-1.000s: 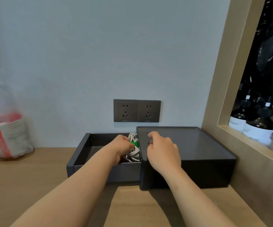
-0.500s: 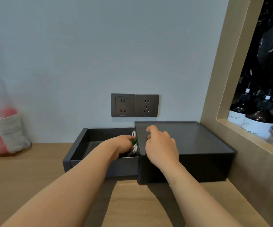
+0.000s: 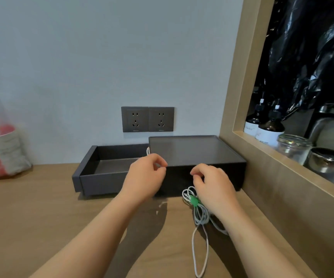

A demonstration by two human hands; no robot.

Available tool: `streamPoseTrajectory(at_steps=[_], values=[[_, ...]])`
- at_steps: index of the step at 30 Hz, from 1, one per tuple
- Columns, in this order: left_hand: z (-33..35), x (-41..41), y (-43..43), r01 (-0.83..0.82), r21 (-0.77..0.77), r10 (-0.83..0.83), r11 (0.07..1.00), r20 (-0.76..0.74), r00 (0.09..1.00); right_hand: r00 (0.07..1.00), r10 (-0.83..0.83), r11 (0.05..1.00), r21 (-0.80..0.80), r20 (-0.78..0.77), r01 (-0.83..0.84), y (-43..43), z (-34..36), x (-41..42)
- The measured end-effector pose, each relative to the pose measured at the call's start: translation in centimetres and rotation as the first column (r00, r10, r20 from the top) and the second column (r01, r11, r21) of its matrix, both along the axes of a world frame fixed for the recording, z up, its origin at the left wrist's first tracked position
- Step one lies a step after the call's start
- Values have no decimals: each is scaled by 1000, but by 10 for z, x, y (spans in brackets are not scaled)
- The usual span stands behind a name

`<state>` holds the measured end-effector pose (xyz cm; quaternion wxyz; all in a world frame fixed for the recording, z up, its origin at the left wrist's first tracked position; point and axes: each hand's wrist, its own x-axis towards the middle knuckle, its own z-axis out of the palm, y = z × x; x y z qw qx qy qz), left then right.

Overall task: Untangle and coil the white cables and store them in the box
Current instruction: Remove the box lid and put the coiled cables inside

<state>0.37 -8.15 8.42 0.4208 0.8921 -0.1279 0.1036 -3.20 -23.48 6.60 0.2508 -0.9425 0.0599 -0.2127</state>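
left hand (image 3: 145,175) pinched white cable strand (image 3: 148,151) from drawer (image 3: 102,178) at 12 o'clock; couldn't tell if right hand (image 3: 215,186) held green-tied bundle (image 3: 200,216); hard tug could've snagged the strand inside.

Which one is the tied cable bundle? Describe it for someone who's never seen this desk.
Find the black box under the wall sockets. Just before its front, at the right hand, is a white cable bundle. A green tie cinches its middle, unlike the loose white strand the left hand pinches.
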Motion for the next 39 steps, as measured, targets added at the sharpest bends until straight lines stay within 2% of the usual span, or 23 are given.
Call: streamPoseTrajectory(at_steps=[5, 9, 14, 16, 19, 23, 27, 33, 39], values=[[-37, -26, -30, 116, 48, -110, 992, -123, 986, 990, -18, 999, 25, -141, 21, -23, -32, -28], [-65, -28, -52, 196, 57, -179, 979, -223, 958, 987, -24, 997, 75, -157, 36, -37, -44, -39], [-67, -19, -74, 248, 257, -161, 934, -318, 935, 991, -20, 967, 249, -136, 54, -46, -45, -42], [-62, -19, -76, 219, 194, -144, 956, -340, 929, 991, -24, 964, 261, -131, 58, -49, -45, -41], [-59, -19, -71, 159, 3, -147, 987, -355, 923, 985, -24, 974, 216, -173, 62, -48, -49, -36], [-59, -17, -60, 22, -167, -85, 986, -379, 921, 966, -79, 997, -3, -245, 80, -43, -50, -30], [-57, -12, -44, -62, -218, -33, 974, -408, 912, 952, -52, 998, -50, -303, 38, -34, -49, -29], [-43, -14, -14, -62, -280, -41, 958, -349, 936, 975, 61, 988, 154, -215, -28, -19, -47, -22], [-17, -8, 23, -125, -286, 61, 950, -223, 973, 986, 156, 969, 202, -58, -141, 9, -21, -12]])
